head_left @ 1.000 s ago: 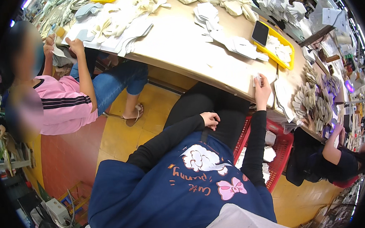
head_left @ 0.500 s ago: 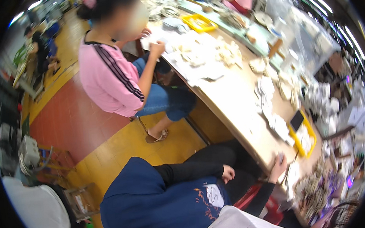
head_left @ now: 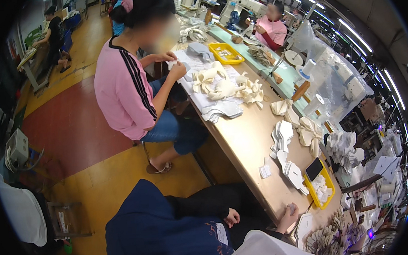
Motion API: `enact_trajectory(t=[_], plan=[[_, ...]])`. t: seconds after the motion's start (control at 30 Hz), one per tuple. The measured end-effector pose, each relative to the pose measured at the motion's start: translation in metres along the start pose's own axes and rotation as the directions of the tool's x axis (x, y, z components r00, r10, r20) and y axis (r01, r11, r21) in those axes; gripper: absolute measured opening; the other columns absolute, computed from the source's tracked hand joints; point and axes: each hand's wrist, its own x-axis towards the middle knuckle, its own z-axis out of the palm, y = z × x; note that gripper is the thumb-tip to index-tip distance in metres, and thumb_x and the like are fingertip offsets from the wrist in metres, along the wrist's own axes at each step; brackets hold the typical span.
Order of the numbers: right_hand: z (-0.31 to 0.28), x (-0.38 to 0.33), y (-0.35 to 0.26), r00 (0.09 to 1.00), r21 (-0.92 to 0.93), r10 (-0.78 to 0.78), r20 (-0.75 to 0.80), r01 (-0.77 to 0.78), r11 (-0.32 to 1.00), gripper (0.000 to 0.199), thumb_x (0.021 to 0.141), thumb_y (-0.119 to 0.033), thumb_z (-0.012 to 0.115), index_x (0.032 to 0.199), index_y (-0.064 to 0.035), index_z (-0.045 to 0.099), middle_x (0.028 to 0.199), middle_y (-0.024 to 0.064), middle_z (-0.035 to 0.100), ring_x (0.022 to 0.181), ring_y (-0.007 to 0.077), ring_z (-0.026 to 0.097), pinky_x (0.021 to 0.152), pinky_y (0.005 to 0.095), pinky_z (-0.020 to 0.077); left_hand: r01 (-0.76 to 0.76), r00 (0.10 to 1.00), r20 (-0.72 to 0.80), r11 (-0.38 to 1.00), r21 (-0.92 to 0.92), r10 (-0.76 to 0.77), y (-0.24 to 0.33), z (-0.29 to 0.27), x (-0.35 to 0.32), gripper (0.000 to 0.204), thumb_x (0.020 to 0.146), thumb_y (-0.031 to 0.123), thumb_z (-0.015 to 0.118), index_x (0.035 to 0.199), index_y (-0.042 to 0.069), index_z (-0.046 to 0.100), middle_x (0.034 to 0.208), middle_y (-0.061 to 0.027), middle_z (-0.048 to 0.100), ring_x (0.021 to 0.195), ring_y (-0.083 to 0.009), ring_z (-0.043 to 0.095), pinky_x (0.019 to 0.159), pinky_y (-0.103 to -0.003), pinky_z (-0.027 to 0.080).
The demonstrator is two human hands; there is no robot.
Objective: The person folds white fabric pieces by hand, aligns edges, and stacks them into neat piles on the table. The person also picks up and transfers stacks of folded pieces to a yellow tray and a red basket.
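Observation:
My left hand (head_left: 232, 217) rests on my lap, coming out of a black sleeve. Its fingers are loosely curled, and no object shows in them. At the table's near edge lies my right hand (head_left: 287, 218), closed, with a small greyish thing I cannot make out at the fingertips. White cut fabric pieces (head_left: 303, 230) lie just beside it. Farther off is a yellow tray (head_left: 331, 185) holding small white pieces and a black phone (head_left: 314, 169). A row of stacked white fabric pieces (head_left: 293, 174) stretches along its left side.
On the left, a person in pink (head_left: 122, 90) handles a small pale piece at the table (head_left: 242, 139). Cream fabric pieces (head_left: 222, 89) and another yellow tray (head_left: 228, 60) lie there. Thread cones (head_left: 312, 106) and plastic-covered equipment (head_left: 346, 79) line the far side. Grey fabric bundles (head_left: 330, 241) crowd the right.
The view has shifted and become sharper, so the table and trays appear farther left. My right hand stays closed at the table edge and my left stays on my lap.

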Motion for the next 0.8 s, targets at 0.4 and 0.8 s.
enact_trajectory(t=[0.4,0.8], plan=[[0.032,-0.053,-0.024,0.881,0.128,0.111,0.46,-0.19,0.973,0.027,0.081,0.001,0.069,0.107,0.0019,0.065,0.095,0.0095,0.068,0.088,0.0159,0.064,0.082,0.029,0.0509,-0.577,0.624,-0.409,0.746,0.333,0.666,0.105,0.047,-0.042,0.048,0.085,0.02,0.074,0.127,0.005,0.057,0.1,-0.005,0.068,0.089,-0.0154,0.065,0.082,-0.029,0.053],[0.071,0.004,-0.099,0.884,0.284,0.151,0.442,-0.297,0.912,0.02,0.086,-0.003,0.068,0.104,0.0054,0.065,0.088,0.0092,0.067,0.078,0.0137,0.062,0.071,0.0259,0.0495,-0.299,0.713,-0.507,0.864,0.404,0.484,0.206,0.0,-0.074,0.021,0.087,0.021,0.073,0.101,0.005,0.071,0.084,-0.0051,0.07,0.075,-0.0089,0.064,0.069,-0.025,0.051]])
